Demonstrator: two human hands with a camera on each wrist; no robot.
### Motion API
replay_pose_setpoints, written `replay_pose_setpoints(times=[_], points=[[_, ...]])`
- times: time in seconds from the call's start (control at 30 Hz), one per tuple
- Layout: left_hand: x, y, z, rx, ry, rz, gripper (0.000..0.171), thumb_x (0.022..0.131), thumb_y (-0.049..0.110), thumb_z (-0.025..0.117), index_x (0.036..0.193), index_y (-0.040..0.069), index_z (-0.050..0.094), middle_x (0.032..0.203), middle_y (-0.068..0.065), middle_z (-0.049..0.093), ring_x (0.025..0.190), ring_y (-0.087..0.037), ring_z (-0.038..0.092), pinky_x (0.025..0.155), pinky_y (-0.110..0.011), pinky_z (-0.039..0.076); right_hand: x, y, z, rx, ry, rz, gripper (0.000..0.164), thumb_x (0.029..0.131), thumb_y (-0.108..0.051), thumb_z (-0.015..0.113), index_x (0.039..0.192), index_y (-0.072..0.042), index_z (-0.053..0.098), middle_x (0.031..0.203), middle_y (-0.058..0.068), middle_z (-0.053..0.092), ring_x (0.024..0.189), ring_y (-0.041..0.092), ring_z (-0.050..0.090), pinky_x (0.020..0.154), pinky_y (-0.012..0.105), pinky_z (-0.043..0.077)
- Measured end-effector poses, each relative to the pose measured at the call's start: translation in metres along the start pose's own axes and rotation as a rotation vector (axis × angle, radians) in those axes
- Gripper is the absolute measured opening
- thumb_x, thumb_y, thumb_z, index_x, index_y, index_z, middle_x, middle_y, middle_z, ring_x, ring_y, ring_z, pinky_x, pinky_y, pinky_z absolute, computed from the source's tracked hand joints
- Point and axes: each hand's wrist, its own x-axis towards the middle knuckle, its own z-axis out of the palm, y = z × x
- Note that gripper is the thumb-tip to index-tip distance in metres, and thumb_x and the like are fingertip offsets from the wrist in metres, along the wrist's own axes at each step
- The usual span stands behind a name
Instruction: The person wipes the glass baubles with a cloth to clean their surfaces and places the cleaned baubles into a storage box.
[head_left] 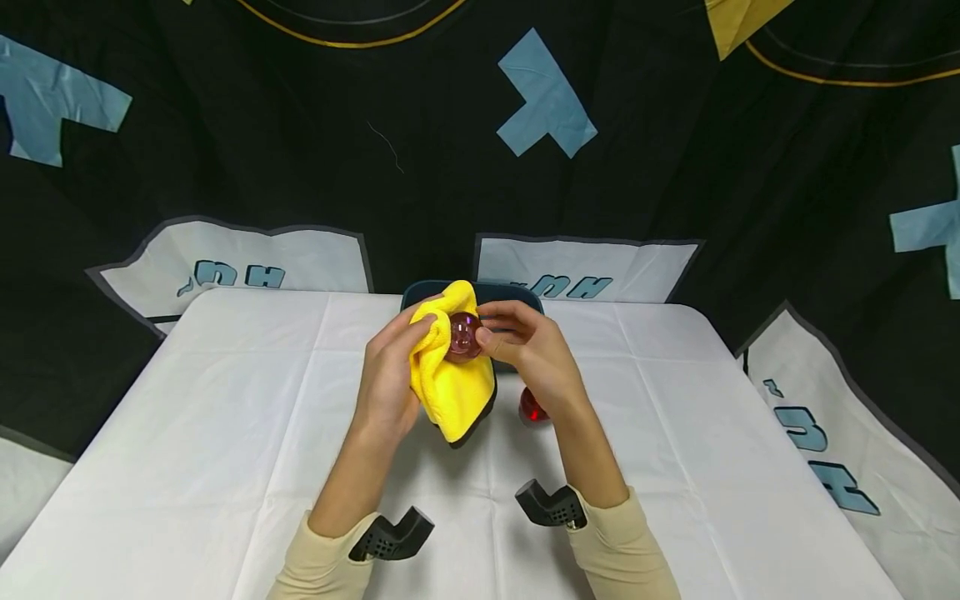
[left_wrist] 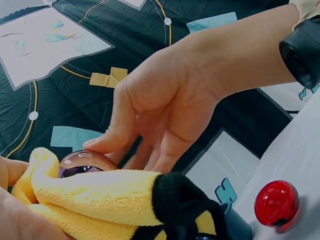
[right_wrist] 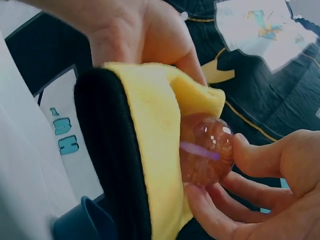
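Observation:
A yellow cloth [head_left: 456,396] with a dark edge is gripped by my left hand [head_left: 387,371], thumb on top of a fold. Against the cloth sits a see-through pinkish ball [right_wrist: 207,150], its left side covered by yellow fabric in the right wrist view. My right hand [head_left: 536,350] pinches that ball between thumb and fingers from the right. Both hands are raised above the white table. Below the right hand a red see-through ball [left_wrist: 276,203] rests on the tabletop, partly behind the wrist in the head view.
Behind the hands a dark blue container [head_left: 517,293] stands at the table's far edge, mostly hidden by the cloth and hands. The white-covered table [head_left: 225,433] ends at a black curtain [head_left: 420,167] with pale blue patches.

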Motion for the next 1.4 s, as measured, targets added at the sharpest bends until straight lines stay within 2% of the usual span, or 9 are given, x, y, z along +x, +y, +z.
replay_pose_setpoints(times=[0.13,0.37,0.6,0.73,0.83,1.07,1.2,1.3,1.4], points=[[-0.0001,0.001,-0.0017,-0.007,0.0,0.018,0.039,0.104,0.023,0.05,0.141,0.013,0.056,0.141,-0.005,0.048,0.127,-0.023,0.05,0.104,-0.028,0.051,-0.0012,-0.0025,0.0027,0.041,-0.005,-0.024,0.032,0.093,-0.016,0.073,0.124,-0.013,0.068,0.121,0.009,0.069,0.108,0.024,0.069,0.099,0.036,0.056],[-0.0011,0.0037,-0.0038,0.011,0.006,0.034,0.038,0.104,0.023,0.05,0.139,0.014,0.058,0.14,-0.004,0.048,0.127,-0.024,0.049,0.106,-0.033,0.05,0.0001,-0.0011,0.0052,0.051,-0.037,0.005,0.043,0.087,-0.012,0.079,0.128,-0.015,0.065,0.129,0.005,0.065,0.116,0.024,0.065,0.1,0.036,0.055],[-0.0025,0.0041,-0.001,0.022,0.015,0.012,0.037,0.103,0.023,0.052,0.137,0.015,0.061,0.139,-0.005,0.051,0.125,-0.023,0.051,0.102,-0.029,0.052,-0.0003,0.0014,0.0017,0.026,-0.084,0.039,0.036,0.097,-0.016,0.066,0.133,-0.013,0.064,0.127,0.009,0.067,0.113,0.025,0.066,0.102,0.038,0.054],[-0.0026,0.0038,-0.001,0.028,0.013,0.008,0.037,0.103,0.023,0.051,0.138,0.015,0.06,0.139,-0.004,0.05,0.125,-0.022,0.05,0.102,-0.027,0.052,0.0002,0.0029,-0.0009,0.018,-0.148,0.024,0.035,0.103,-0.021,0.057,0.135,-0.009,0.062,0.125,0.013,0.066,0.104,0.027,0.066,0.098,0.038,0.056],[-0.0021,0.0029,-0.0015,0.022,0.0,0.007,0.037,0.104,0.023,0.05,0.138,0.014,0.06,0.141,-0.004,0.049,0.127,-0.022,0.049,0.103,-0.027,0.051,0.0007,0.0032,-0.0021,0.006,-0.17,0.003,0.036,0.104,-0.022,0.055,0.136,-0.007,0.061,0.127,0.015,0.065,0.102,0.028,0.066,0.096,0.039,0.057],[-0.0011,0.0003,-0.0018,0.004,-0.009,0.006,0.036,0.104,0.022,0.05,0.138,0.014,0.06,0.142,-0.004,0.048,0.128,-0.023,0.048,0.103,-0.025,0.051,-0.0008,-0.0001,0.0004,0.039,-0.022,-0.005,0.034,0.095,-0.017,0.07,0.128,-0.013,0.065,0.124,0.01,0.067,0.108,0.024,0.068,0.099,0.035,0.055],[-0.0004,0.0004,-0.0029,0.007,-0.003,0.012,0.036,0.104,0.022,0.05,0.138,0.014,0.059,0.142,-0.004,0.047,0.128,-0.023,0.048,0.103,-0.026,0.052,-0.002,-0.0014,-0.0003,0.074,-0.054,-0.018,0.034,0.093,-0.014,0.073,0.126,-0.012,0.066,0.125,0.01,0.067,0.113,0.025,0.068,0.101,0.036,0.055],[-0.001,0.0019,-0.0032,0.007,0.005,0.018,0.036,0.104,0.023,0.05,0.139,0.015,0.059,0.141,-0.004,0.048,0.127,-0.023,0.049,0.104,-0.028,0.051,-0.0015,-0.0011,0.0001,0.073,-0.088,-0.021,0.046,0.087,-0.011,0.079,0.13,-0.012,0.062,0.129,0.008,0.064,0.118,0.025,0.064,0.101,0.036,0.055],[-0.0014,0.0029,-0.0024,0.022,0.013,0.011,0.037,0.104,0.023,0.051,0.139,0.014,0.059,0.14,-0.005,0.049,0.125,-0.023,0.051,0.103,-0.028,0.051,-0.0011,-0.0007,0.002,0.05,-0.081,-0.022,0.055,0.081,-0.011,0.084,0.13,-0.013,0.06,0.129,0.007,0.063,0.118,0.025,0.063,0.099,0.036,0.056]])
